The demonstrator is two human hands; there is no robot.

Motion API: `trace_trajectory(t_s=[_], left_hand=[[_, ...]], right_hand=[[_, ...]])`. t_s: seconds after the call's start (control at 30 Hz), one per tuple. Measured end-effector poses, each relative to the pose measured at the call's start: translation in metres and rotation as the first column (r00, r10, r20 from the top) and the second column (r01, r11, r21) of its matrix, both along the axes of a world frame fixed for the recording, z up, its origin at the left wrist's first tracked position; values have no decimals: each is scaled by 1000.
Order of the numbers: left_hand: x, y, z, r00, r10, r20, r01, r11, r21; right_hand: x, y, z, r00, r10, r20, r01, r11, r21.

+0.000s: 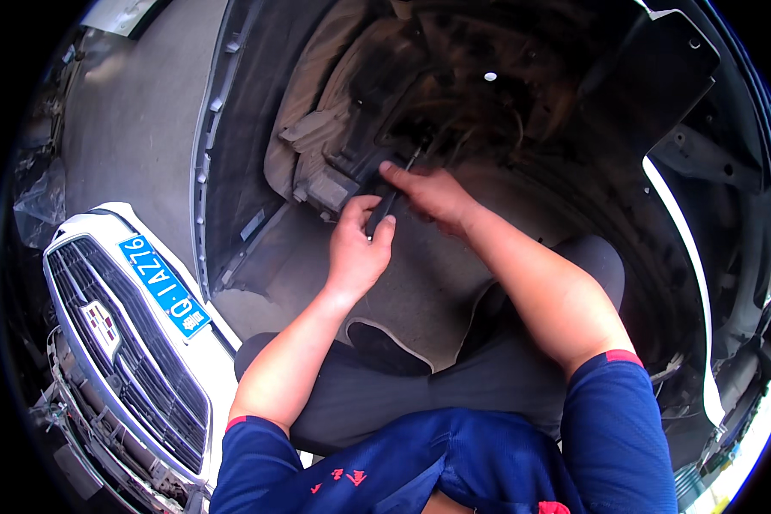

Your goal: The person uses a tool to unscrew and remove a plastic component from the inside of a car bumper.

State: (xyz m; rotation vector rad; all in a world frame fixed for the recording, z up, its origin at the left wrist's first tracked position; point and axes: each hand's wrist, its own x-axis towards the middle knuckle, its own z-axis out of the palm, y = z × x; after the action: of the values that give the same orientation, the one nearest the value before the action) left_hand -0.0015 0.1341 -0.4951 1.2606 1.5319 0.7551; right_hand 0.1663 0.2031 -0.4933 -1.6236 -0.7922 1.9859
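Observation:
In front of me my left hand (pixel 361 248) and my right hand (pixel 437 197) meet beneath the dark wheel-well cavity (pixel 522 60). Both are closed round a dark, slim tool (pixel 391 203), which slants up and away. A thin shiny shaft (pixel 415 158) extends from its far end towards the shadowed parts. My left thumb and fingers pinch the near end. My right hand grips farther up, its thumb stretched along the side. The tool's exact kind and the shaft's tip are hard to make out. A boxy grey bracket (pixel 327 188) sits just left of the hands.
A white bumper with a dark grille (pixel 128 343) and a blue plate (pixel 164 287) lies at left. A long dark trim panel (pixel 231 154) hangs beyond it. At right curves the white-edged body opening (pixel 685 248). My bent knees (pixel 595 265) are close below the wheel well.

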Motion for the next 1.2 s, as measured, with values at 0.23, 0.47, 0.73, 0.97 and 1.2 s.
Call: trace_trajectory(t_s=[0.23, 0.47, 0.73, 0.97, 1.2], left_hand=[[-2, 11, 8, 900, 269, 344, -48, 844, -534], [3, 20, 12, 731, 477, 488, 134, 601, -788], [5, 16, 18, 838, 204, 506, 189, 762, -619], [6, 15, 2, 993, -9, 118, 40, 964, -262], [0, 27, 14, 902, 179, 393, 105, 791, -602]], right_hand=[[12, 15, -8, 930, -366, 24, 367, 924, -112], [7, 21, -33, 819, -566, -98, 532, 811, -241], [-5, 26, -23, 793, -609, 11, 601, 780, -175], [-4, 29, -22, 828, -559, 41, 557, 812, -176], [-4, 31, -27, 821, -565, 76, 570, 810, -137]])
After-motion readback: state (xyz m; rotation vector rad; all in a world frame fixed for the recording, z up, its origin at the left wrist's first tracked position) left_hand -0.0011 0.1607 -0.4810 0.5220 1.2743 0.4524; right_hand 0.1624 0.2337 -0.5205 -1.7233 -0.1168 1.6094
